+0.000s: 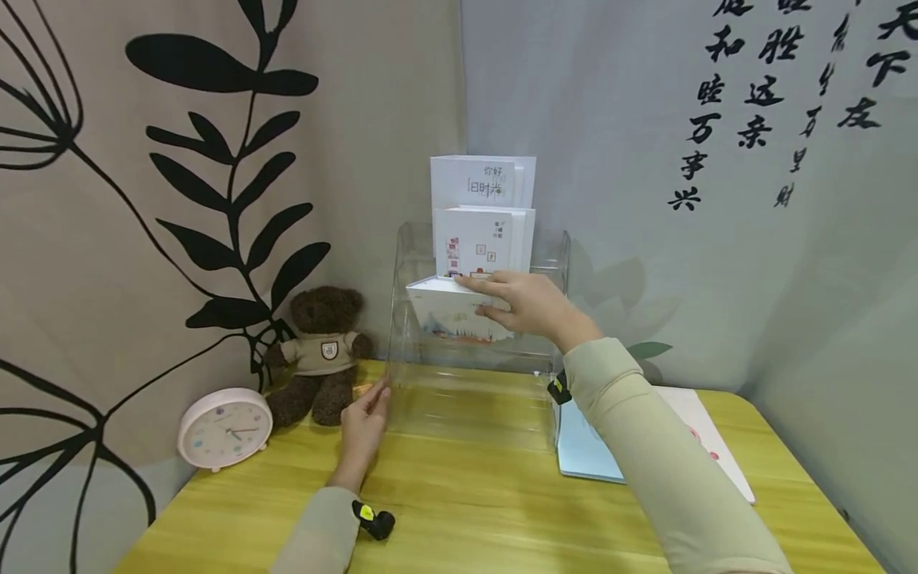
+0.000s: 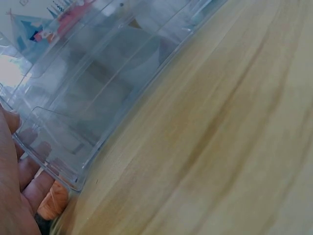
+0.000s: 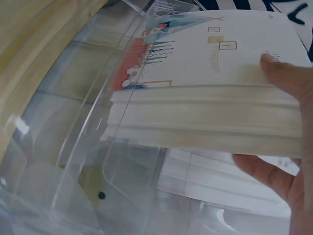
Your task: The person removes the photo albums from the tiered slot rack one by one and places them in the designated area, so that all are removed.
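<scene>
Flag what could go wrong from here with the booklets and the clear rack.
The front booklets sit tilted, a multi-layered stack pinched by the right hand, so layers could slip apart. Right behind them stand more white booklets, which that hand might knock. The left hand grips the clear tiered rack at its lower left edge; if that grip loosens, the rack could shift.

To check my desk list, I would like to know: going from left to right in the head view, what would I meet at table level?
Clock → bear → left hand → rack → flat blue item → flat white item.
</scene>
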Motion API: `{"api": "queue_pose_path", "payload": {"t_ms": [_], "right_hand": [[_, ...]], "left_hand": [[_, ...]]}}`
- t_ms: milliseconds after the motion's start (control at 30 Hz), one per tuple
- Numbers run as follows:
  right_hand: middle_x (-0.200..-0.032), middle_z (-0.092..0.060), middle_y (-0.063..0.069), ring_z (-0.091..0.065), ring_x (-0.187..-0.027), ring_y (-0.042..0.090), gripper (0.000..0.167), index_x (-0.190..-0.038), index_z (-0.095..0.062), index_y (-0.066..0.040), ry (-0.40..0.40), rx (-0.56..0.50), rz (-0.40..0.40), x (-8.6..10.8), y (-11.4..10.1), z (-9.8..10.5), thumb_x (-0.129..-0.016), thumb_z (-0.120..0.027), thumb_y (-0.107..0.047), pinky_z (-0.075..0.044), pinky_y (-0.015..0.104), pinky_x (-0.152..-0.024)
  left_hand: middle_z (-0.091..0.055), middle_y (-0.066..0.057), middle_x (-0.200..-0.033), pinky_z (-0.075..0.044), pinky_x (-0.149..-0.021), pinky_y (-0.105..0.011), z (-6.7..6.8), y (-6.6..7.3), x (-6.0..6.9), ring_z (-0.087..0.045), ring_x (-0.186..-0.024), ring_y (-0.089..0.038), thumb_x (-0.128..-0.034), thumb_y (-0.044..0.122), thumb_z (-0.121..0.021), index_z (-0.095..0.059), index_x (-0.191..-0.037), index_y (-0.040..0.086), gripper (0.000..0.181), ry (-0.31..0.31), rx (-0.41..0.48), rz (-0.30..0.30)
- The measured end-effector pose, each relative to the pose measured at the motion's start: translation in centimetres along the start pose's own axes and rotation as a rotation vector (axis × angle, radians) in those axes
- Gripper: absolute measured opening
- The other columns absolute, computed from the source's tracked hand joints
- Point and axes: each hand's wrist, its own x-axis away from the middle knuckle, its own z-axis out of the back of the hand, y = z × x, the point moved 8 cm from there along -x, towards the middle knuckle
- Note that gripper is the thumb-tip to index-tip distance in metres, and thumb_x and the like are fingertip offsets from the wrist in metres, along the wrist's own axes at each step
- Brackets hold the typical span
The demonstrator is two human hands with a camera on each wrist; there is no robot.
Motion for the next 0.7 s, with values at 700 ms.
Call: {"api": "queue_pose_path", "payload": {"t_ms": [700], "right_hand": [[-0.115,-0.073,0.001,-0.066,-0.069,0.014,0.056,-0.149,-0.052,-0.028,0.171,0.002,0.074,3.4,-3.3,-0.9,-0.097,-0.070,-0.020,-0.050,0.030,-0.052]], "left_hand": [[-0.064,-0.003,-0.135,-0.054,-0.093,-0.051,-0.1,-0.2,-0.2,-0.064,-0.118,-0.029,-0.1002,0.046,-0.060,-0.065,-0.137,0.026,0.043,-0.024,-0.005,0.001]]}}
